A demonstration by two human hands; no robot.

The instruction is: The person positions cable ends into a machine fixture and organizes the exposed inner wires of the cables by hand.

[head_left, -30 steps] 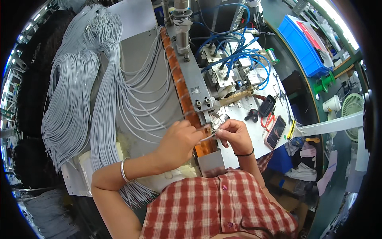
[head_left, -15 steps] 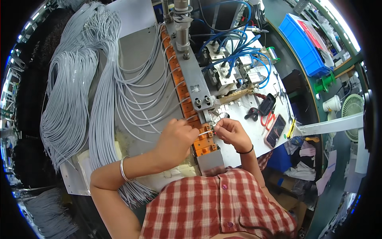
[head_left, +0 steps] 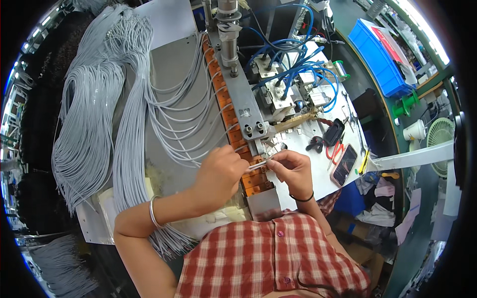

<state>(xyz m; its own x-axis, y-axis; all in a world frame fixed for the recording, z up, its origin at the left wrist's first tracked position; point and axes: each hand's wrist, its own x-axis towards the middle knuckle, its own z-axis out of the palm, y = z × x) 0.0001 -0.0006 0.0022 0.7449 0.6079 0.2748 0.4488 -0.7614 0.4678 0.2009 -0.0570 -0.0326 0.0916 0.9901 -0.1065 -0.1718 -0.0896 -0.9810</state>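
While both hands [head_left: 223, 171] pinch grey cable [head_left: 258, 165] — orange fixture slots [head_left: 256, 179], cable-filled.

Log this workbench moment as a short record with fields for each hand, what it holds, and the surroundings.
left hand: pinching a thin grey cable end over the row of orange fixture blocks
right hand: gripping the same cable end from the other side
left of hands: large bundle of grey cables
behind hands: metal machine with blue hoses

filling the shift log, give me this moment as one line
left hand: pinching grey cable end | right hand: on same cable end | place: over orange fixture row | nearby: grey cable bundle
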